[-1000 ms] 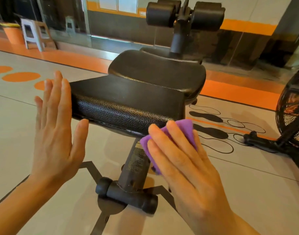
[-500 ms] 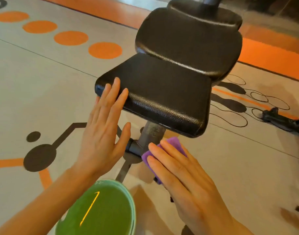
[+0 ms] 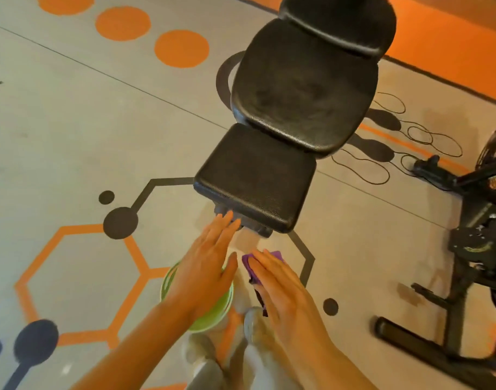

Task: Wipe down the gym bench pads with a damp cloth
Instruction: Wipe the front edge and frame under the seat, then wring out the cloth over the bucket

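Note:
A black gym bench stands ahead of me, with a small square seat pad (image 3: 255,175) nearest and a larger back pad (image 3: 303,88) beyond it. My left hand (image 3: 204,266) is flat and open, fingers together, hovering just short of the seat pad's near edge and holding nothing. My right hand (image 3: 283,288) is held flat with a purple cloth (image 3: 251,266) under its palm and fingers, below and in front of the seat pad, apart from it. Both hands are off the pads.
A green bucket (image 3: 213,319) sits on the floor under my left hand, beside my feet. A black exercise bike frame (image 3: 466,249) with a fan wheel stands at the right. The grey floor carries orange and black markings.
The view has risen and tilted down over the bench. Both hands have pulled back from the seat pad toward me; the cloth has left the pad's front edge. The green bucket came into view.

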